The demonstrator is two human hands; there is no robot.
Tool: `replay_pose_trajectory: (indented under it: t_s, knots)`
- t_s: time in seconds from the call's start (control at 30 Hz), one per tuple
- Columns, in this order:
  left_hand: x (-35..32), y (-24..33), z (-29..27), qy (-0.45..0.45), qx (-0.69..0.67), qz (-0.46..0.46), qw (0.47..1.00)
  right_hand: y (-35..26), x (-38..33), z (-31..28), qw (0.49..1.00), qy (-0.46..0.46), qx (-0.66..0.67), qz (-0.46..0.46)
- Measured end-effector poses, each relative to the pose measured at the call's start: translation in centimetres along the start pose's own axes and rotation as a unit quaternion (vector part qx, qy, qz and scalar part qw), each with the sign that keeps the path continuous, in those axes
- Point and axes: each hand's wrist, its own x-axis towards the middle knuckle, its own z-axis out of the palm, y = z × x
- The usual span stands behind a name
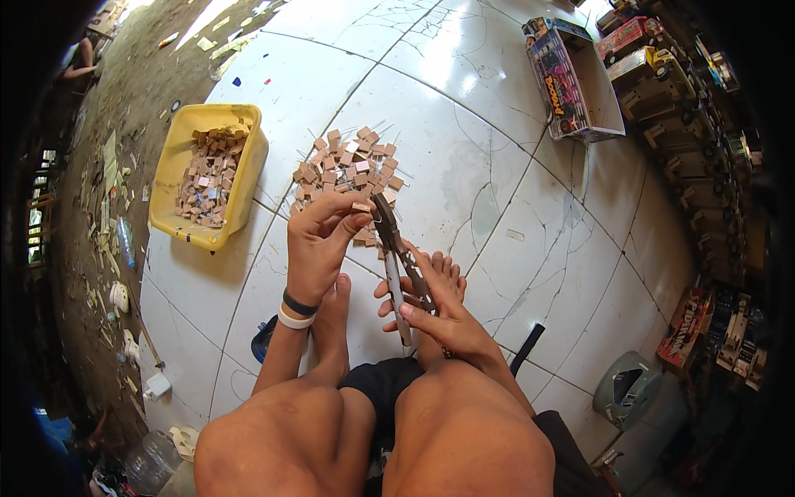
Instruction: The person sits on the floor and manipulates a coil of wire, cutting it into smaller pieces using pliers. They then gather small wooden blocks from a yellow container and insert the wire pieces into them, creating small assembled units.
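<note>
My left hand (316, 244) pinches a small wooden block (361, 207) between thumb and fingertips. Right beside that block are the jaws of metal pliers (387, 228); whether they grip anything is too small to tell. My right hand (447, 321) is wrapped around the pliers' handles, which stand apart. Just beyond my hands, a heap of wooden blocks (331, 176) lies on the tiles, with thin metal pins sticking out of many. To the left, a yellow plastic tub (250, 178) holds more small wooden blocks (217, 170).
Cracked white tiles (464, 108) surround my bare feet. A printed cardboard box (559, 79) stands far right, near rows of toy trucks (654, 79). A grey-green container (625, 385) is at lower right. Debris litters the dirt floor leftward, where another person's arm (80, 66) shows.
</note>
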Motion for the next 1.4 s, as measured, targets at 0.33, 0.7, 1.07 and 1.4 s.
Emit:
replay_pose_trajectory:
  t_s: [0.33,0.7,1.07,1.4]
  knots:
    - [-0.2,-1.2,-0.1,-0.012,0.011,-0.001,1.0,1.9,1.3,-0.2,0.851,0.118,-0.508,0.062]
    - [-0.3,-4.9,0.4,0.036,0.036,-0.038,0.998,8.8,3.2,-3.0,0.829,0.354,-0.427,0.073]
    - [1.3,-14.0,7.7,-0.082,0.301,-0.083,0.947,2.0,1.6,-5.1,0.905,0.423,-0.048,-0.013]
    - [4.3,-9.6,1.4,0.077,0.55,0.072,0.828,2.6,1.0,-5.4,0.922,0.386,-0.016,0.038]
